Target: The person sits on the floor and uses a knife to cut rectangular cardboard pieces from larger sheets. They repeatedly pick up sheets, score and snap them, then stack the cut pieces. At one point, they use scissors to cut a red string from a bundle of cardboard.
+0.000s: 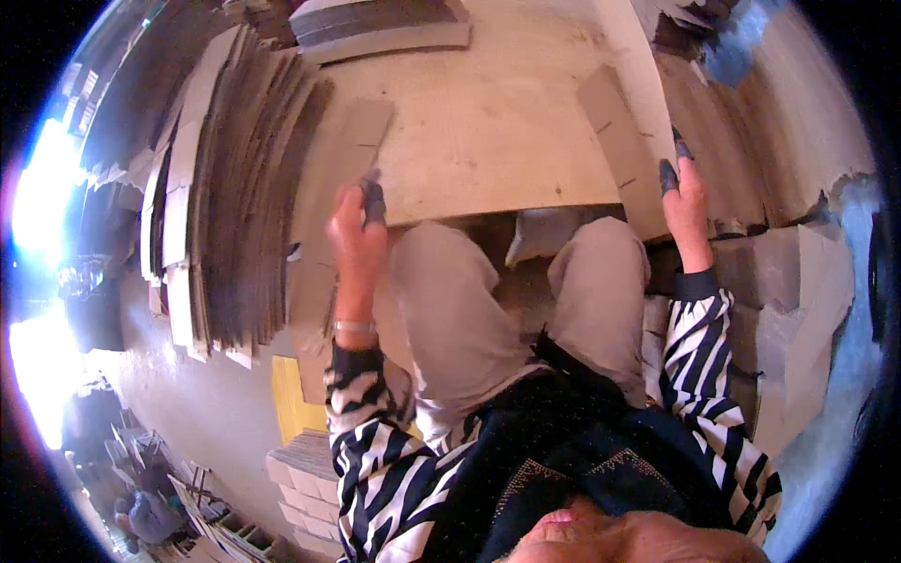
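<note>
My left hand, with dark covers on its fingertips, is closed at the lower right edge of a slotted brown cardboard strip; motion blurs it slightly. On the other side, my right hand has its covered thumb and forefinger closed around the edge of a long cardboard strip. A second slotted strip lies just left of that hand. Between the hands spreads a pale wooden board, its near edge above my knees.
Tall piles of cardboard stand at the left, and more cardboard is stacked on the right. At the board's far end lies a bundle of strips. Another cardboard stack sits low on the left, near a yellow panel.
</note>
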`<state>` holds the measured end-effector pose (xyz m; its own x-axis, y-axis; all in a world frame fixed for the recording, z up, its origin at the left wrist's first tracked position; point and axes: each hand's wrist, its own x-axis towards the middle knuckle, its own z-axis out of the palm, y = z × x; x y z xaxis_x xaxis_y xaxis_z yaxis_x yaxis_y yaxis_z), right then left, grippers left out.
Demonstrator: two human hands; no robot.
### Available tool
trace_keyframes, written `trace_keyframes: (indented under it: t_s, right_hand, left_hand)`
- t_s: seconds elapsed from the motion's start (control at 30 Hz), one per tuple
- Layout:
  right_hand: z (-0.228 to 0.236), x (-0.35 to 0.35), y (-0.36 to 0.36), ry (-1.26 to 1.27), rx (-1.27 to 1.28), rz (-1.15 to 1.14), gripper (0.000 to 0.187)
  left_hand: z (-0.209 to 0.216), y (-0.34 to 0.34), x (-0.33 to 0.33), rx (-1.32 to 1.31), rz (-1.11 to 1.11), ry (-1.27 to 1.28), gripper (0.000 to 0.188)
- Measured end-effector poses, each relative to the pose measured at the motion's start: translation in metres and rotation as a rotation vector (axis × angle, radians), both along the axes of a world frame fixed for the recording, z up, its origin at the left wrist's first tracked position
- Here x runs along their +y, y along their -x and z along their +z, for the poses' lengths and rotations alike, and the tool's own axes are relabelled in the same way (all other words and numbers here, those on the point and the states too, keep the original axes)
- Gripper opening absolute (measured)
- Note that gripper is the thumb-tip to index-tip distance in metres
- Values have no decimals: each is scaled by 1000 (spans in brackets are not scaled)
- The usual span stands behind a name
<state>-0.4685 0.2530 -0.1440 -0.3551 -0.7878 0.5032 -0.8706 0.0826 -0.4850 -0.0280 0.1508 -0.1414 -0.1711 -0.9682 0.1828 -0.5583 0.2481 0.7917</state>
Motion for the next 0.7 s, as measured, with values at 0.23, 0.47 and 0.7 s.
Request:
trace_keyframes:
  t_s: [0.23,0.47,0.7]
  right_hand:
    - [34,-89,-73,-194,33,202,37]
    - [-32,-136,-101,-460,177,281,27]
    - [-45,-133,-108,-387,143,386,24]
  left_hand:
    - [-102,14,-103,-947,343,212,63]
    - [-99,42,-16,-1007,-51,272,58]
    - [-123,21,16,-1105,-231,302,29]
